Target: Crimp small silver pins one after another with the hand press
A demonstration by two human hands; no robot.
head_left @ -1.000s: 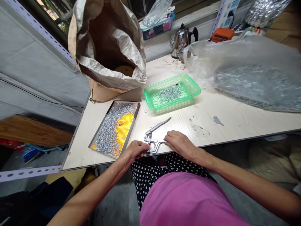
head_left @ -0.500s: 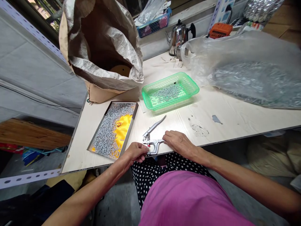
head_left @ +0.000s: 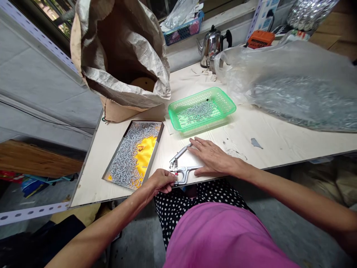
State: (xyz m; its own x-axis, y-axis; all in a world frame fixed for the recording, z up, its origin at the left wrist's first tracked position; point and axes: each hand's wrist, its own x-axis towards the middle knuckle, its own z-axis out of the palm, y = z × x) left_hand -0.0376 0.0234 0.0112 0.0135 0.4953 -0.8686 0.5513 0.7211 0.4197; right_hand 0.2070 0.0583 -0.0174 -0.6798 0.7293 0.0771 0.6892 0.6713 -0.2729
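Grey snap-fastener pliers (head_left: 184, 169) lie on the table at its front edge, with their handles spread and a spring and a small red part near the jaws. My left hand (head_left: 165, 181) is closed in a pinch at the jaw end; whatever is between the fingertips is hidden. Over the handle ends my right hand (head_left: 213, 158) is open, fingers spread, with the fingertips at the upper handle and the thumb by the lower one. To the left is a shallow tray (head_left: 152, 163) of small silvery metal pins on a yellow bottom.
A green basket (head_left: 178, 126) with more metal pins stands behind the pliers. A large open sack (head_left: 156, 74) rises at the back left. A clear plastic bag (head_left: 279, 63) of metal pieces covers the right side. At the back stand a kettle (head_left: 210, 42) and an orange box (head_left: 260, 39).
My right hand has opened from a closed shape at the lower handle and reached up toward the upper handle. My left hand stays pinched at the jaws.
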